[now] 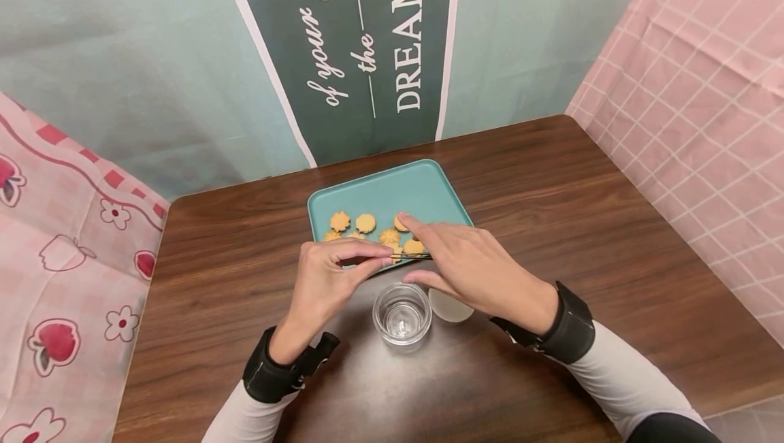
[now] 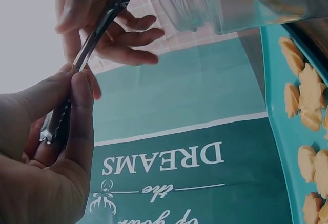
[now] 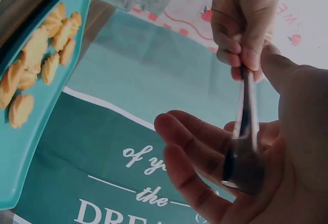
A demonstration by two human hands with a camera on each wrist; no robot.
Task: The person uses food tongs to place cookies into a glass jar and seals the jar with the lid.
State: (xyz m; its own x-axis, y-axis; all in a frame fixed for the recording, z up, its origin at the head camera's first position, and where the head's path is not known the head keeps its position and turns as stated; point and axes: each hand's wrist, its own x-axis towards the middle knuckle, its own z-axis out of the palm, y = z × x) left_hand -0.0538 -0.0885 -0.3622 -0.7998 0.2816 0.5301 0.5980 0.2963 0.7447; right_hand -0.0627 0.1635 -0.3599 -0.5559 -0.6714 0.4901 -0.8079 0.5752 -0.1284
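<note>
My left hand [image 1: 326, 278] pinches a pair of metal tongs [image 2: 96, 38] between thumb and fingers, near the toothed tips. The tongs' rounded end points toward my right hand [image 1: 480, 267], whose fingers are spread and loosely bent beside it. In the right wrist view, that end of the tongs [image 3: 246, 157] overlaps the right palm and fingers. Both hands are over the near edge of a teal tray [image 1: 398, 191] holding several golden cookies [image 1: 365, 223]. Just below the hands stands a clear glass jar [image 1: 402, 317].
A pale round lid [image 1: 451, 307] lies right of the jar, partly hidden by my right hand. The wooden table [image 1: 233, 280] meets a green printed cloth [image 1: 153, 75] at the back and pink cloths at both sides.
</note>
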